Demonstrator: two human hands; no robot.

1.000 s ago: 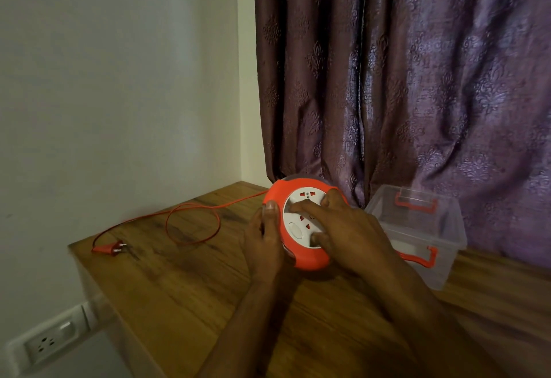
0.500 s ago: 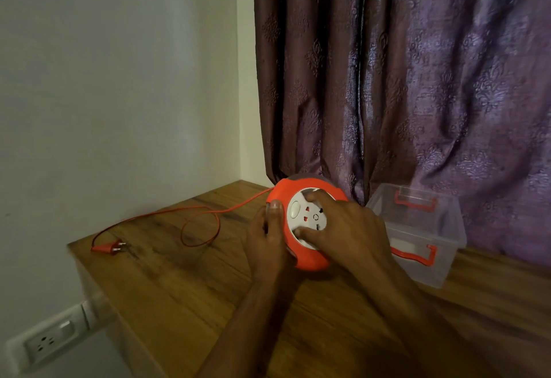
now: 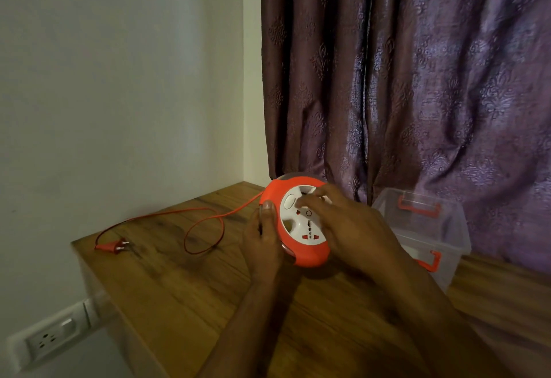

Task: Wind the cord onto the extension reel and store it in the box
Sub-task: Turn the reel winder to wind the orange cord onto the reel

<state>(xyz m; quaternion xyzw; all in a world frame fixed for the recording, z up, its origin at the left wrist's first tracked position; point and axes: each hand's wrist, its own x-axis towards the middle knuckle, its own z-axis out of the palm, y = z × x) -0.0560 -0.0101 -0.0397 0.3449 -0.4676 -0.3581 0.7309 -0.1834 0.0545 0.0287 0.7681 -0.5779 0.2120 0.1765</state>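
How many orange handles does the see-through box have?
2: the far handle by the curtain, the near handle facing the table. The right hand may hide more.
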